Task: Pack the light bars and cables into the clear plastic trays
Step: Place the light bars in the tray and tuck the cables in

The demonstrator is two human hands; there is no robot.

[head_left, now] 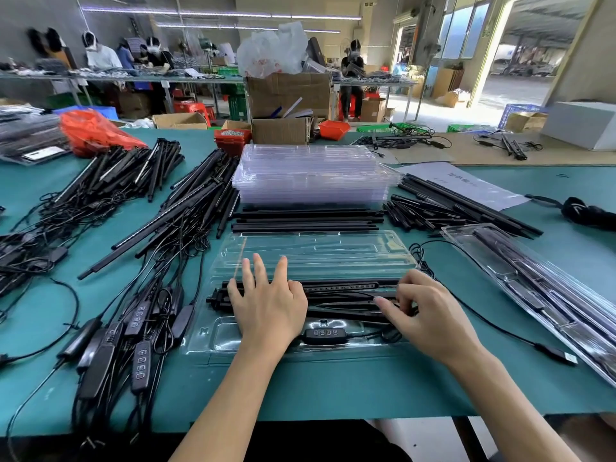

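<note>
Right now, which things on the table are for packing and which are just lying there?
For packing:
open tray under the hands
light bars in it
remote on its cable
stack of empty trays
loose bars
left hand, pressing flat
right hand, pinching bars

Just lying about:
orange bag
paper sheet
cardboard box
red bin of screws

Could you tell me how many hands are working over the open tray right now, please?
2. The left hand lies flat on the light bars in the open tray; the right hand pinches at their right end.
</note>
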